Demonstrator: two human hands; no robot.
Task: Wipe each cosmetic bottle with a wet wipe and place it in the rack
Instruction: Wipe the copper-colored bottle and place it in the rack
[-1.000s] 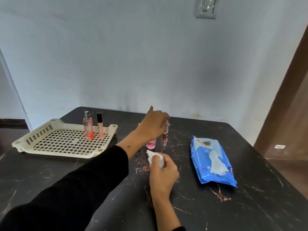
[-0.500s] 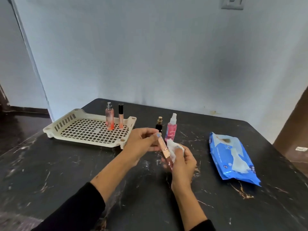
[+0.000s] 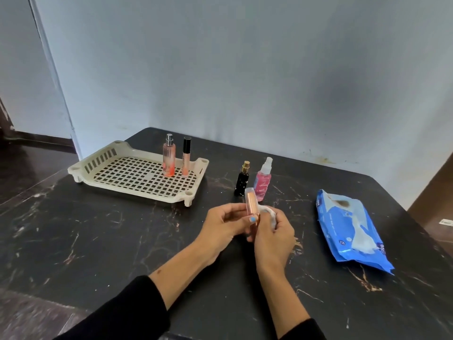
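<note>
L hand (image 3: 224, 224) pinches gloss tube (image 3: 252, 204) upright; R hand (image 3: 273, 233) grips wipe (image 3: 268, 213) against it. Rack (image 3: 103, 165) near table's (image 3: 98, 241) left edge, mostly bare grid.

Rose-gold tube (image 3: 252, 202) now nearly upright, formerly slanted, between both hands.

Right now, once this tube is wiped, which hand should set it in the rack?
Left. The left hand already pinches the rose-gold tube and is nearer the rack. The right hand holds the wet wipe.
</note>
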